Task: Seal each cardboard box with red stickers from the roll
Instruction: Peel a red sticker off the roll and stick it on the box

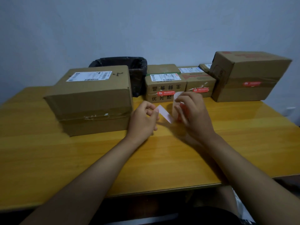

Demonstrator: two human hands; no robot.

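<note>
With the right hand (193,114) gripping the sticker roll (179,109) and the left hand (143,119) pinching the strip (164,113), I'd peel slowly, then seal the bare big box (92,101) at nine o'clock.

A plain pale blue-grey wall (146,26) filled the far side of the scene. Before it stood a yellowish wooden table (65,159) with a glossy, grained top that caught soft light. A white wall socket (290,110) showed low at the far right.
</note>
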